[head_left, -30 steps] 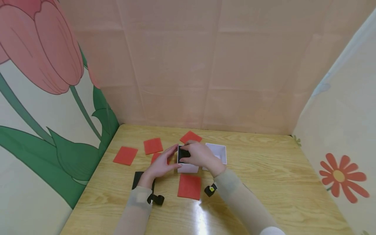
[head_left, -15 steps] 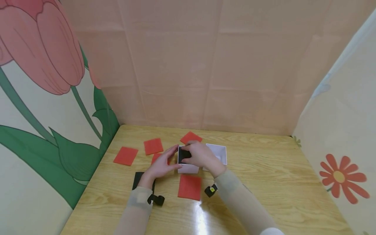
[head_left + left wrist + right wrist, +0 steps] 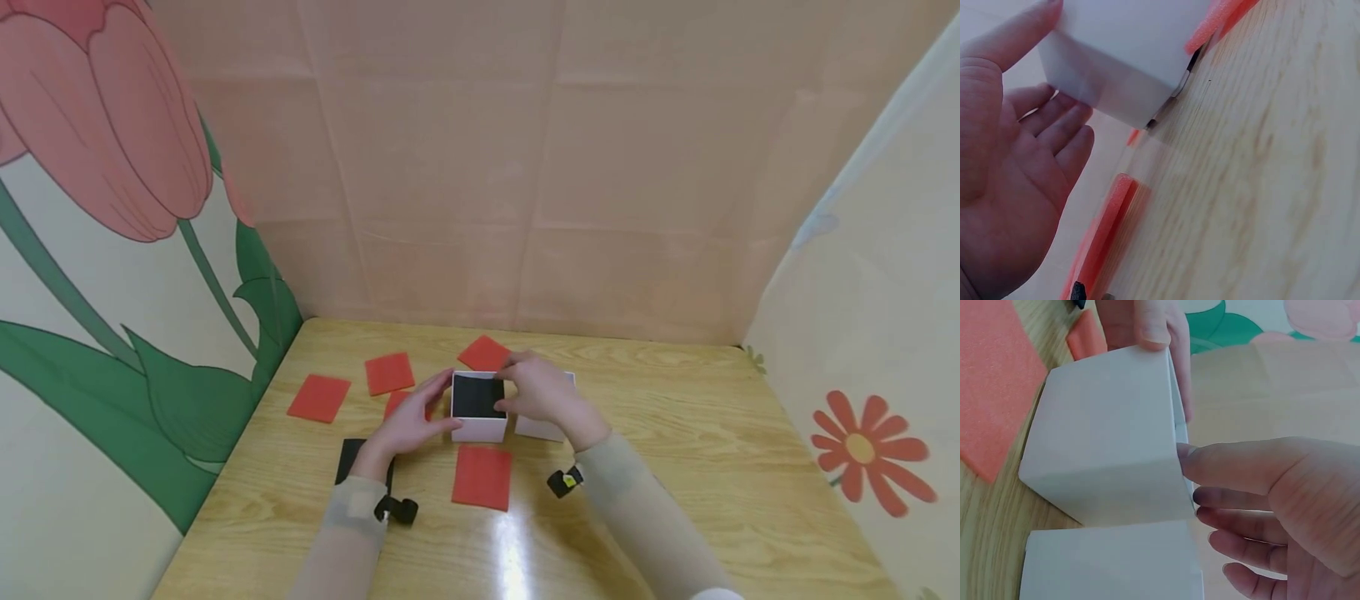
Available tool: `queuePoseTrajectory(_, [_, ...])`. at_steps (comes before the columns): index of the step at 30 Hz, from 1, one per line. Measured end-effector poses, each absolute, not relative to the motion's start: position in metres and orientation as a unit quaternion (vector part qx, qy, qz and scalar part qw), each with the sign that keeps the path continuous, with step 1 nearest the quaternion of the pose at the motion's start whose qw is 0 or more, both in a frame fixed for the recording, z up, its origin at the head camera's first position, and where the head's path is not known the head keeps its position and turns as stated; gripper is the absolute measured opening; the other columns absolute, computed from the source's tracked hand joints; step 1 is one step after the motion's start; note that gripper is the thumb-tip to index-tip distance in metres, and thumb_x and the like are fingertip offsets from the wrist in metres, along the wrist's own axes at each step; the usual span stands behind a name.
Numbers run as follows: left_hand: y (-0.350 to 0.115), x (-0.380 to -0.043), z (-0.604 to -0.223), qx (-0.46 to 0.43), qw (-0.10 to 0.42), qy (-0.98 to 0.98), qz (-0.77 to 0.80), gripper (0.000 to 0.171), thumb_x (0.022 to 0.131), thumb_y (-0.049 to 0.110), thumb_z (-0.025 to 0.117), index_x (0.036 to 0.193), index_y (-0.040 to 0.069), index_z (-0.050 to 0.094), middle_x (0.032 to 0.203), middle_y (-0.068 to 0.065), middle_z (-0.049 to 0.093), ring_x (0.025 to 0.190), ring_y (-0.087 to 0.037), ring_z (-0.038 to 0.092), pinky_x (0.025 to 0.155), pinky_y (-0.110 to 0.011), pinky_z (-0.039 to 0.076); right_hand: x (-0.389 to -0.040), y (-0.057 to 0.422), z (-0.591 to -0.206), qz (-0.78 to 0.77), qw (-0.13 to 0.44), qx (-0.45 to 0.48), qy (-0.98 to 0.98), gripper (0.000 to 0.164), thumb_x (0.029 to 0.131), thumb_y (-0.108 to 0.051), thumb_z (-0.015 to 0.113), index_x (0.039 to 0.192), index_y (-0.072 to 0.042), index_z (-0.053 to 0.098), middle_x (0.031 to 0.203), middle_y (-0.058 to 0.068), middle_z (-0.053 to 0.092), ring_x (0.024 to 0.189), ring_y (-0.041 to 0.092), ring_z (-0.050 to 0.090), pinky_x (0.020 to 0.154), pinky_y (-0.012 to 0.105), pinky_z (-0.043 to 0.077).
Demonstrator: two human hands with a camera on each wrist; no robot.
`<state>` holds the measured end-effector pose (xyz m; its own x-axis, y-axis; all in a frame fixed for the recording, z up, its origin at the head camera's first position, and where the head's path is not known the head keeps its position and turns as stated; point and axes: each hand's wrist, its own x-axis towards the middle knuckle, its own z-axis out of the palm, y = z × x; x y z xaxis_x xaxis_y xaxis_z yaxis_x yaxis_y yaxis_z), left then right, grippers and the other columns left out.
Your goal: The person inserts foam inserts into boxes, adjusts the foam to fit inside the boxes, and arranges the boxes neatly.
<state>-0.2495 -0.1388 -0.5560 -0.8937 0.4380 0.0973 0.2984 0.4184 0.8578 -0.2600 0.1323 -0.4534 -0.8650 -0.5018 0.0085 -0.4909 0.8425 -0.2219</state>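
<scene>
A white open-topped box (image 3: 480, 430) stands mid-table, with a black square piece (image 3: 477, 395) lying inside it. My left hand (image 3: 408, 423) holds this box at its left side, thumb at the near corner and fingers reaching toward the far one. In the left wrist view, the thumb lies against the white wall and the fingers bend behind the box (image 3: 1122, 69). My right hand (image 3: 547, 392) is at the box's right rim, fingers loosely bent. The right wrist view has its thumb tip (image 3: 1191, 459) right at the rim. Beneath that hand is a second white box (image 3: 538, 427), partly hidden.
Red foam squares lie around: one in front (image 3: 482, 477), one behind (image 3: 482, 353), two at far left (image 3: 319, 397) (image 3: 389, 373), another partly under my left hand. A black piece (image 3: 349, 457) lies beneath my left wrist. A fabric backdrop (image 3: 480, 167) rises behind the table.
My right hand has come out of the box's middle and moved right to its rim, uncovering the black piece inside and covering more of the second box. My left hand stays put.
</scene>
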Motion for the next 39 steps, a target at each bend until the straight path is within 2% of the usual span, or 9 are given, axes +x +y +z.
queuePoseTrajectory(7, [-0.14, -0.25, -0.556, 0.21, 0.072, 0.84, 0.495, 0.098, 0.091, 0.054, 0.083, 0.171, 0.033, 0.029, 0.174, 0.004, 0.032, 0.157, -0.023, 0.036, 0.123, -0.047, 0.036, -0.26, 0.131, -0.455, -0.109, 0.027, -0.247, 0.963, 0.047, 0.087, -0.038, 0.091, 0.126, -0.013, 0.081, 0.129, 0.005, 0.069, 0.116, 0.024, 0.063, 0.099, 0.043, 0.056])
queuePoseTrajectory(12, [-0.14, -0.25, -0.556, 0.208, 0.075, 0.841, 0.493, 0.097, 0.091, 0.054, 0.083, 0.17, 0.035, 0.029, 0.173, 0.005, 0.032, 0.157, -0.022, 0.037, 0.123, -0.046, 0.036, -0.26, 0.126, -0.455, -0.103, 0.046, -0.222, 0.969, 0.045, 0.087, -0.038, 0.09, 0.125, -0.015, 0.082, 0.131, 0.005, 0.066, 0.118, 0.025, 0.06, 0.098, 0.044, 0.056])
queuePoseTrajectory(17, [-0.14, -0.25, -0.555, 0.209, 0.079, 0.837, 0.5, 0.098, 0.091, 0.053, 0.083, 0.17, 0.034, 0.03, 0.173, 0.005, 0.032, 0.157, -0.023, 0.037, 0.122, -0.047, 0.037, -0.261, 0.122, -0.457, -0.097, 0.054, -0.198, 0.974, 0.046, 0.086, -0.04, 0.091, 0.124, -0.017, 0.082, 0.133, 0.004, 0.064, 0.119, 0.025, 0.059, 0.095, 0.044, 0.057])
queuePoseTrajectory(20, [-0.139, -0.25, -0.556, 0.211, 0.078, 0.836, 0.501, 0.098, 0.091, 0.052, 0.084, 0.171, 0.029, 0.031, 0.173, 0.004, 0.033, 0.157, -0.024, 0.037, 0.122, -0.047, 0.037, -0.261, 0.12, -0.459, -0.097, 0.049, -0.193, 0.975, 0.046, 0.084, -0.04, 0.092, 0.122, -0.017, 0.082, 0.132, 0.004, 0.064, 0.118, 0.025, 0.059, 0.094, 0.044, 0.057])
queuePoseTrajectory(24, [-0.139, -0.25, -0.557, 0.211, 0.076, 0.837, 0.499, 0.098, 0.092, 0.051, 0.084, 0.171, 0.026, 0.031, 0.173, 0.005, 0.033, 0.156, -0.023, 0.038, 0.122, -0.046, 0.037, -0.262, 0.118, -0.462, -0.104, 0.049, -0.199, 0.973, 0.045, 0.084, -0.037, 0.093, 0.121, -0.014, 0.082, 0.127, 0.004, 0.065, 0.111, 0.024, 0.06, 0.091, 0.042, 0.057])
queuePoseTrajectory(28, [-0.138, -0.25, -0.557, 0.216, 0.076, 0.835, 0.5, 0.098, 0.092, 0.052, 0.083, 0.171, 0.029, 0.03, 0.173, 0.005, 0.033, 0.156, -0.021, 0.037, 0.123, -0.045, 0.036, -0.263, 0.117, -0.464, -0.099, 0.052, -0.205, 0.972, 0.046, 0.084, -0.036, 0.093, 0.122, -0.014, 0.082, 0.122, 0.004, 0.065, 0.106, 0.024, 0.059, 0.088, 0.041, 0.057])
queuePoseTrajectory(35, [-0.139, -0.251, -0.558, 0.223, 0.073, 0.835, 0.498, 0.097, 0.092, 0.053, 0.083, 0.171, 0.03, 0.03, 0.173, 0.004, 0.032, 0.156, -0.023, 0.037, 0.123, -0.047, 0.036, -0.261, 0.116, -0.464, -0.106, 0.001, -0.222, 0.969, 0.045, 0.086, -0.039, 0.092, 0.123, -0.015, 0.082, 0.131, 0.007, 0.066, 0.119, 0.029, 0.058, 0.099, 0.045, 0.056])
queuePoseTrajectory(39, [-0.14, -0.251, -0.558, 0.224, 0.071, 0.834, 0.499, 0.096, 0.093, 0.052, 0.083, 0.171, 0.03, 0.03, 0.173, 0.005, 0.032, 0.156, -0.021, 0.037, 0.123, -0.044, 0.035, -0.26, 0.111, -0.463, -0.12, -0.021, -0.256, 0.959, 0.046, 0.088, -0.04, 0.089, 0.127, -0.017, 0.081, 0.126, 0.004, 0.07, 0.114, 0.025, 0.062, 0.098, 0.042, 0.057])
